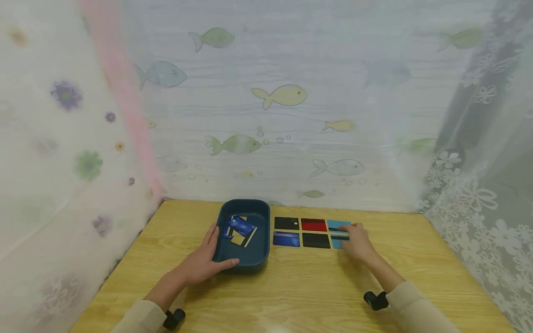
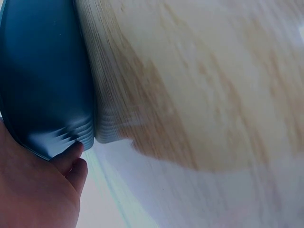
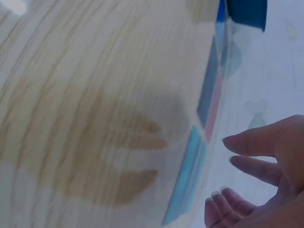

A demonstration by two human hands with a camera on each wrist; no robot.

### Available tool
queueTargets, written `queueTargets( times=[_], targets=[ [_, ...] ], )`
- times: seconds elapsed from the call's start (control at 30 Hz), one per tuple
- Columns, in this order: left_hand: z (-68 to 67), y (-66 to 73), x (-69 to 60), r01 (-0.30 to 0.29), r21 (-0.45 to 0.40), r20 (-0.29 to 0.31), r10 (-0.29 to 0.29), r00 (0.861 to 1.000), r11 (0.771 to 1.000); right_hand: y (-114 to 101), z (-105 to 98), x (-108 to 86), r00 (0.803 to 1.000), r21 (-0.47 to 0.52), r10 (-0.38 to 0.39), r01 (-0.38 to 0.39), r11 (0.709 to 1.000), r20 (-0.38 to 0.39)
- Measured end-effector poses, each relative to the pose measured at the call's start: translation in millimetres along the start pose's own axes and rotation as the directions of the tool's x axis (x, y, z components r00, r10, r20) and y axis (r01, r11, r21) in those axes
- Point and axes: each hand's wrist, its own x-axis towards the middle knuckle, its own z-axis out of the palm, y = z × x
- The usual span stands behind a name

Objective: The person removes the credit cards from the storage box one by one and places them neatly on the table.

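Note:
A dark blue plastic bin (image 1: 260, 245) stands on the table, with a blue card (image 1: 243, 225) and gold cards (image 1: 238, 240) lying inside it. My left hand (image 1: 193, 267) holds its near left corner, thumb along the near rim and fingers against the left wall. To the bin's right, cards lie in two rows: black (image 1: 283, 223), red (image 1: 313, 225) and light blue (image 1: 335, 223) behind; blue (image 1: 286, 239), black (image 1: 316, 240) and light blue (image 1: 337, 244) in front. Over the light blue pair is my right hand (image 1: 359, 243), thumb and fingers apart with nothing between them in the right wrist view.
The wood-grain table (image 1: 287, 296) meets a fish-patterned curtain (image 1: 270, 175) at the back. A flower-printed curtain (image 1: 62, 199) hangs on the left and a sheer one (image 1: 487, 217) on the right. Black wrist devices (image 1: 376, 300) sit beneath both wrists.

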Motion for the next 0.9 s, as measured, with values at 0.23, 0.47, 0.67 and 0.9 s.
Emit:
queueTargets(
  times=[0.23,0.47,0.67,0.9],
  targets=[
    [0.7,-0.1,1.2,-0.004,0.003,-0.005,0.004,1.0,1.0,-38,8,-0.4,0.996,0.06,-0.085,0.084,0.995,0.028],
    [-0.1,1.9,0.4,-0.006,-0.004,-0.005,0.006,1.0,1.0,-73,27,4.4,0.991,0.136,-0.121,0.112,0.984,0.057],
    [1.0,0.7,0.7,-0.005,0.006,-0.006,0.005,1.0,1.0,-103,45,6.9,0.982,0.213,-0.178,0.161,0.964,0.065],
    [2.0,-1.0,1.6,-0.009,0.0,-0.006,0.009,1.0,1.0,-133,61,8.1,0.967,0.283,-0.248,0.221,0.933,0.062]
  ],
)
